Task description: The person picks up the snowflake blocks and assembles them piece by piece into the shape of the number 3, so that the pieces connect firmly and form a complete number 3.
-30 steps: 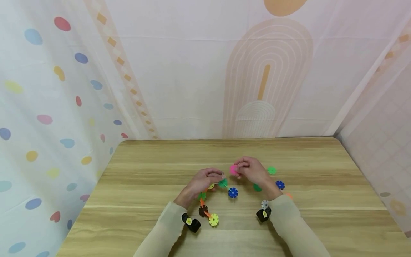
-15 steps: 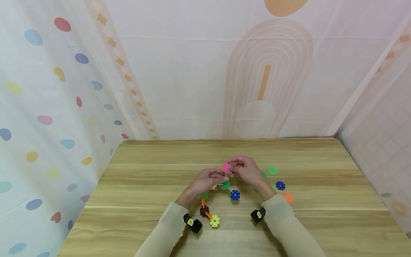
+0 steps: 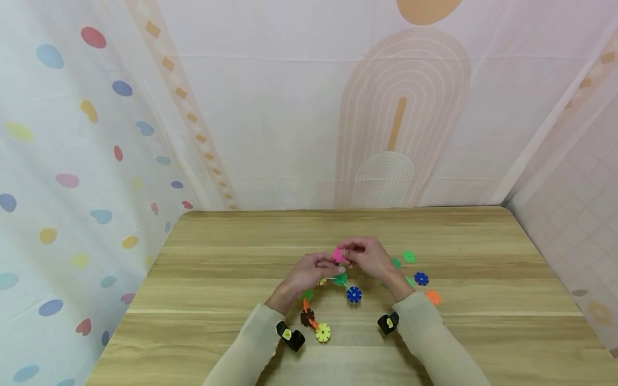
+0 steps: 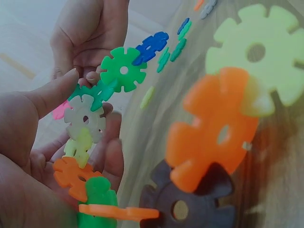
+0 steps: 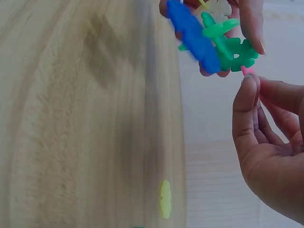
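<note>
A chain of plastic snowflake discs [image 3: 311, 313] curves over the wooden table [image 3: 217, 300], from a yellow-green disc [image 3: 322, 332] up to a green disc [image 3: 340, 279] and a blue disc [image 3: 354, 294]. My left hand [image 3: 309, 271] pinches the chain's upper end; in the left wrist view its fingers [image 4: 57, 95] curl round the pale and green discs [image 4: 123, 70]. My right hand [image 3: 367, 254] pinches a pink disc [image 3: 339, 254] and holds it against that end. In the right wrist view only a sliver of the pink disc [image 5: 247, 71] shows by the thumb.
Loose discs lie to the right of my hands: green [image 3: 409, 256], blue [image 3: 421, 278], orange [image 3: 433, 297] and another green [image 3: 411, 281]. Patterned curtains [image 3: 96, 134] close in the table at the back and both sides.
My right hand has carried the pink disc leftwards until it meets the chain end in my left hand. The left hand has barely moved.
</note>
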